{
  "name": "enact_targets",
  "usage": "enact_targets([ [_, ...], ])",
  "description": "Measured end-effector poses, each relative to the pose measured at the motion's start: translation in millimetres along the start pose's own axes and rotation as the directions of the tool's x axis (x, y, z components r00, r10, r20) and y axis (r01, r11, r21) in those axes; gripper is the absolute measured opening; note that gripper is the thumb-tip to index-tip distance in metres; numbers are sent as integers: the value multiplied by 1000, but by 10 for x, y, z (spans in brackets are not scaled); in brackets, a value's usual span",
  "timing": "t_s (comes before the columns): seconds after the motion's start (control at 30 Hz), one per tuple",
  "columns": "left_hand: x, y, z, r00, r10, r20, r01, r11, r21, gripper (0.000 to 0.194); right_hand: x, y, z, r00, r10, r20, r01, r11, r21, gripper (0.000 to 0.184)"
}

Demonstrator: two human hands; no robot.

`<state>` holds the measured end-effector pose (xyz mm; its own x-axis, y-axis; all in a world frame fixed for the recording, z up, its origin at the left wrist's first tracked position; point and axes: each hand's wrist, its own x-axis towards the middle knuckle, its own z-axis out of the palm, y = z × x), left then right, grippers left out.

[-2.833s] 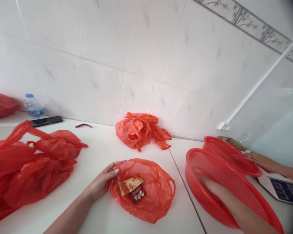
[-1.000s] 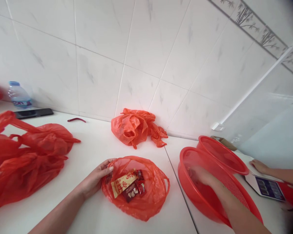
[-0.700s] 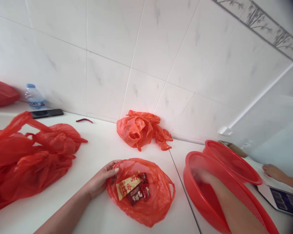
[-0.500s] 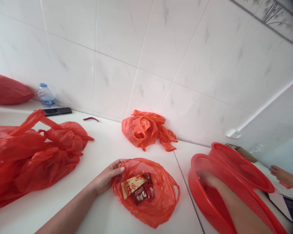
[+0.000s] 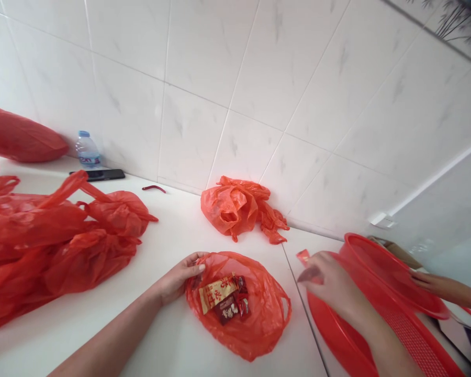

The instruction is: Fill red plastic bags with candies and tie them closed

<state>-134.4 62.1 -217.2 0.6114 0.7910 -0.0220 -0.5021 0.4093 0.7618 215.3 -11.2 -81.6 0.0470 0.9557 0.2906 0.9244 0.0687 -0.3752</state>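
An open red plastic bag (image 5: 265, 319) stands in front of me on the white table. Its left rim is pinched between the thumb and fingers of my left hand (image 5: 182, 277). Inside lie several snack packets: a yellow one (image 5: 218, 293), a dark brown one (image 5: 228, 310) and small red ones. My right hand (image 5: 327, 280), slightly blurred, is above the left rim of a red plastic basket (image 5: 317, 317), to the right of the bag. A small red packet (image 5: 303, 256) sticks out from its closed fingers. The forearm hides part of the basket's inside.
Tied red bags (image 5: 63, 246) fill the left side. A crumpled red bag (image 5: 235, 209) lies by the wall. Behind left are a water bottle (image 5: 88, 152), a phone (image 5: 102, 175) and a thin red strip (image 5: 154, 188). Another person's hand (image 5: 432, 284) is at a second basket (image 5: 371, 264).
My right hand has come up out of the basket and moved left with a small red packet. The other person's hand has moved left to the second basket. My left hand keeps its hold.
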Motion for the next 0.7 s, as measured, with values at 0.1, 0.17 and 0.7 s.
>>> enact_targets([
  [0.1, -2, -4, -8, 1000, 3, -1, -3, 1000, 24, 35, -187, -455, 299, 974, -126, 188, 120, 992, 43, 7],
  [0.17, -3, -10, -11, 1000, 11, 7, -11, 1000, 16, 36, -266, -641, 528, 959, -164, 233, 151, 986, 72, 10],
  [0.7, 19, -27, -42, 1000, 6, 11, -5, 999, -36, 35, -44, 216, 1246, 876, 268, -401, -227, 963, 148, 37],
])
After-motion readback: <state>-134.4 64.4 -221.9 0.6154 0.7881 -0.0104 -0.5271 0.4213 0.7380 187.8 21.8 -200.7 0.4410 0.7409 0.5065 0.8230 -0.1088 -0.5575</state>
